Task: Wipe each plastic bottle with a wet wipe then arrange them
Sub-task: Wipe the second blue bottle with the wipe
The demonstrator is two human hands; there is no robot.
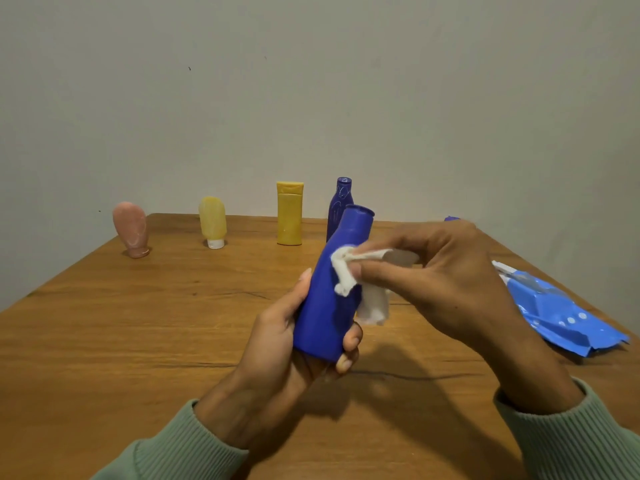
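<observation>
Blue bottle (329, 296): I see it held in the air above the desk (138, 323), near the middle of my view, tilted with its neck up and to the right.
Left hand (287, 344): it grips the lower part of the bottle, thumb on the left side, fingers curled round the base.
Right hand (446, 285): it pinches a white wet wipe (346, 268) and presses it on the upper body of the bottle.
Wet wipe: crumpled; one end hangs down at the bottle's right side.
Back row: a pink bottle (131, 228), a pale yellow bottle (213, 220) on its white cap, a yellow bottle (289, 214) and a dark blue bottle (337, 206) stand along the far edge, apart from each other.
Wipes pack (561, 313): blue, lying on the desk at my right.
</observation>
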